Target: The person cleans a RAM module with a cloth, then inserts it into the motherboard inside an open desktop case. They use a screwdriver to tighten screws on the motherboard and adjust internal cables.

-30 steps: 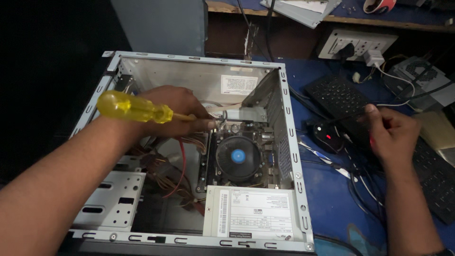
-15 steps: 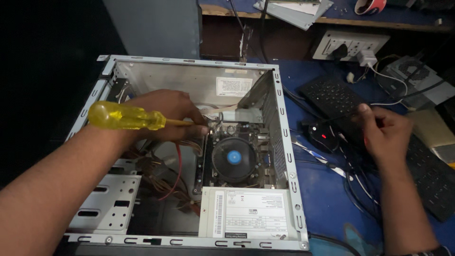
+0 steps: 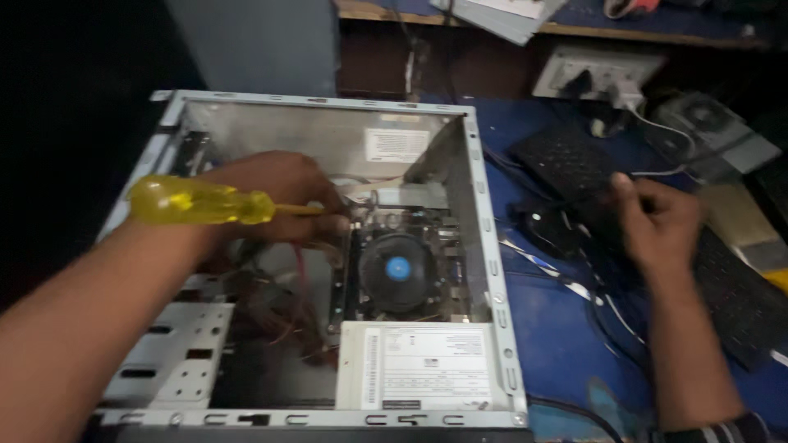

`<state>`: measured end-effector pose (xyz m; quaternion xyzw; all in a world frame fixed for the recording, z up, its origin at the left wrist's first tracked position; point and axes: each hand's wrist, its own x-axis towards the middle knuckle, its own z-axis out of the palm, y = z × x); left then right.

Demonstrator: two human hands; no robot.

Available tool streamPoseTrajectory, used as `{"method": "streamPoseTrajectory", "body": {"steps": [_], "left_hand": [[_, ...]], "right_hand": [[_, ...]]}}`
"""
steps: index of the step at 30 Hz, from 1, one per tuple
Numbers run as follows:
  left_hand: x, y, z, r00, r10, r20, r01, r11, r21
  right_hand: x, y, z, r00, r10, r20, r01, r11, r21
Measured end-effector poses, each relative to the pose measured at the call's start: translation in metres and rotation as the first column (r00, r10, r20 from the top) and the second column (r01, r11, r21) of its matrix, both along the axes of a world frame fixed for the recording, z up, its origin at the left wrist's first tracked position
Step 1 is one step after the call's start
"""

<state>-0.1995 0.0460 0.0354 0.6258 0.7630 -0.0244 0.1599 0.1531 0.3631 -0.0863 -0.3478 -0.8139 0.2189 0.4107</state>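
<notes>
Left hand grips yellow screwdriver inside the computer case, above the fan; right hand over keyboard, grip blurred, cannot tell.

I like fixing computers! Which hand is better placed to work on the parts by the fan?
Probably left: the left hand holds the screwdriver inside the case beside the fan. The right hand is outside.

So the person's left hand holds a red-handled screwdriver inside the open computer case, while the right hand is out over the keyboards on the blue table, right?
Not quite: the head view shows the screwdriver handle is yellow, not red. The left hand does hold it inside the open computer case, and the right hand is over the keyboards on the blue table.
</notes>
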Motion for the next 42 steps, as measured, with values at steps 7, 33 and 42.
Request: {"method": "streamPoseTrajectory", "body": {"steps": [7, 33, 42], "left_hand": [[-0.009, 0.013, -0.01, 0.993, -0.099, -0.069, 0.091, 0.989, -0.116], [0.006, -0.006, 0.016, 0.997, -0.011, 0.082, 0.01, 1.0, 0.014], [0.008, -0.009, 0.016, 0.993, -0.068, 0.099, 0.059, 0.994, 0.094]], "right_hand": [[-0.008, 0.0, -0.001, 0.984, 0.152, -0.093, -0.138, 0.981, 0.138], [0.004, 0.001, -0.002, 0.999, -0.006, 0.036, 0.005, 1.0, 0.029], [0.006, 0.006, -0.006, 0.99, -0.11, 0.086, 0.117, 0.99, -0.08]]}}
